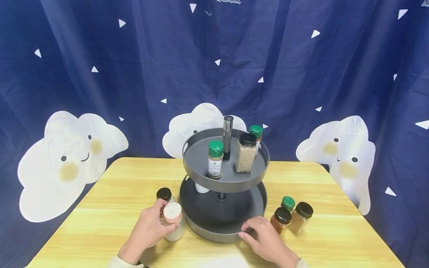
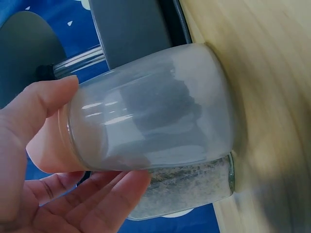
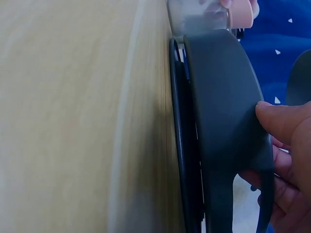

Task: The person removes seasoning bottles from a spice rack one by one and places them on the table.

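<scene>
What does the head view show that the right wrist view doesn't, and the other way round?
Only the head view: three jars on the upper tray and three more beside the right hand.

Only the right wrist view: the black base under the lower tray, and the slot in its wall by that hand.

Both: the right hand gripping the lower tray, the pink-capped jar in the left hand, the table, the curtain.
</scene>
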Tool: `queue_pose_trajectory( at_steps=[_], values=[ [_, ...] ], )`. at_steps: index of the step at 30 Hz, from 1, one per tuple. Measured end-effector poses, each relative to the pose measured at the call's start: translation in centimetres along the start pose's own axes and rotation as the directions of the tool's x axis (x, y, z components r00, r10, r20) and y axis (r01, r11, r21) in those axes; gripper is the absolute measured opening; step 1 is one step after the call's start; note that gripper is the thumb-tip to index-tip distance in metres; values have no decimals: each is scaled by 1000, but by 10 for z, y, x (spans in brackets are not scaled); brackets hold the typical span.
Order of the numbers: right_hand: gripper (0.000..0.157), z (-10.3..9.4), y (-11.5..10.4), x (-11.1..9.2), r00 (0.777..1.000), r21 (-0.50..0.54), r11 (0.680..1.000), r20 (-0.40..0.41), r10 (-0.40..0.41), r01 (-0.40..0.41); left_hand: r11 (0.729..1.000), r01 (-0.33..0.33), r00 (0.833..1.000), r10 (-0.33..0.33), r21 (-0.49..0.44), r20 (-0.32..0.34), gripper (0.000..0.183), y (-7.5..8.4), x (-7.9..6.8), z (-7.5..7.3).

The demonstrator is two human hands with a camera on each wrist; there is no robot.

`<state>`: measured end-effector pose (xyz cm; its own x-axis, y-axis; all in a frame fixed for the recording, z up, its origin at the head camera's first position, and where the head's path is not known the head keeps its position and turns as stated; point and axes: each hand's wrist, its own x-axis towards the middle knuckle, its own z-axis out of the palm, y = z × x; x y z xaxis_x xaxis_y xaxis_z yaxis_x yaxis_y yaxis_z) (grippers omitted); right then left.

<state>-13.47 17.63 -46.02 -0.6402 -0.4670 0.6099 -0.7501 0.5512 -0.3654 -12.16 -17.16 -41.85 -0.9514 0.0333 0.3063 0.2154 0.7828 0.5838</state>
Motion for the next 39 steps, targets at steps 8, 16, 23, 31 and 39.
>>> queue_pose_trajectory(
  at_steps=[8,16,23,31,39],
  values=[
    [12,1,-1,0,1000,9,1000,-15,-10,10,998,57,998,-57,6,32,55,2,-1,-3],
    [19,3,-6,2,992,62,992,-66,-110,114,998,64,997,-65,20,39,57,2,-2,-6],
    [18,2,-12,3,985,109,981,51,-164,158,995,97,995,-97,13,34,63,1,0,-13],
    [15,-1,-17,3,987,96,991,125,-104,92,998,63,998,-63,-12,-30,62,7,3,-19],
    [19,-4,-17,8,989,-76,997,-146,10,-22,996,-88,979,84,-11,-185,49,9,4,-17]
  ],
)
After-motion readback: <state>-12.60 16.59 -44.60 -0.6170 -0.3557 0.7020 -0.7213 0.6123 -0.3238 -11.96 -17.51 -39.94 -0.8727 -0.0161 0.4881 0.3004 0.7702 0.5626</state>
